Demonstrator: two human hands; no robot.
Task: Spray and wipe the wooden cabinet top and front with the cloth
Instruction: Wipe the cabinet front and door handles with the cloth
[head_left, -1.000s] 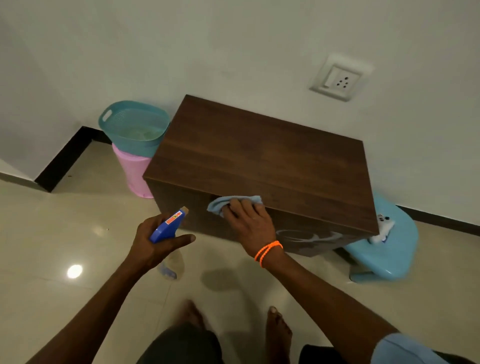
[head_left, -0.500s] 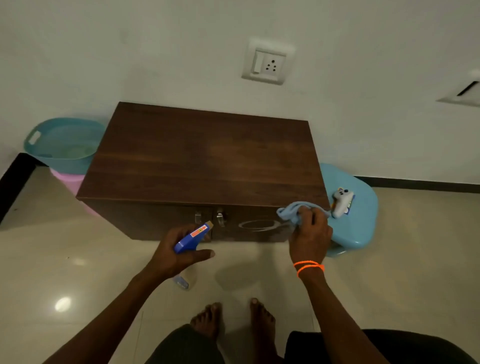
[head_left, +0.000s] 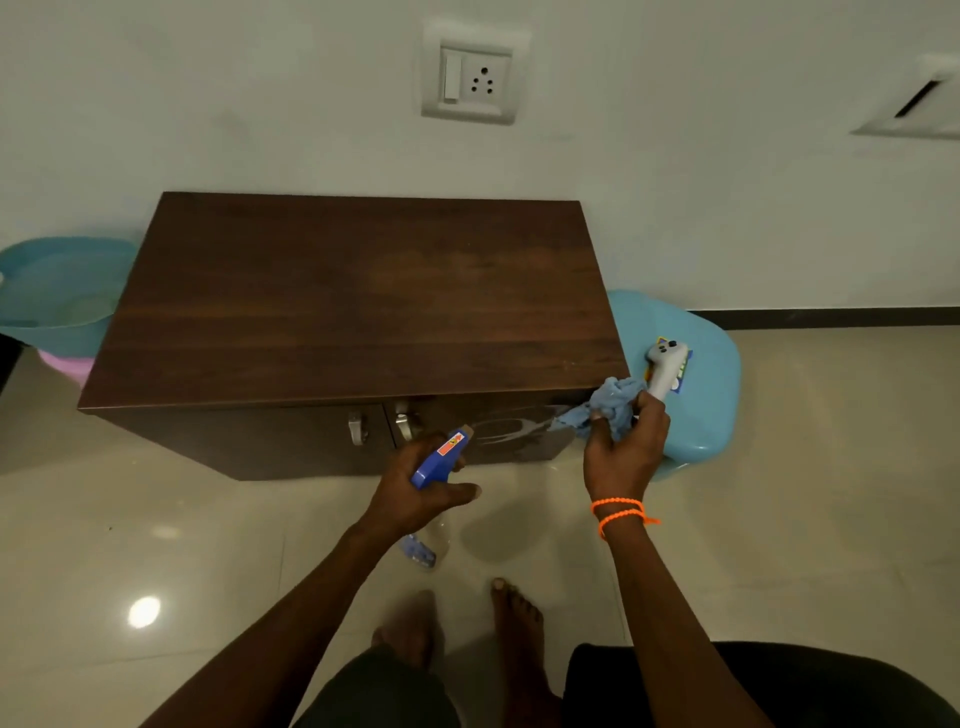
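Note:
A low dark wooden cabinet stands against the white wall, with two metal door handles on its front. My left hand grips a spray bottle with a blue head, nozzle pointing at the cabinet front below the handles. My right hand grips a bunched light blue cloth at the front right corner of the cabinet, just under the top edge. Wet streaks show on the right door beside the cloth.
A blue plastic stool with a white controller on it stands right of the cabinet. A teal basket on a pink bin stands at the left. A wall socket is above. My bare feet stand on the glossy tiled floor.
My right hand has carried the cloth rightward along the cabinet front to its right corner. My left hand with the bottle stays in front of the cabinet. My view has shifted right.

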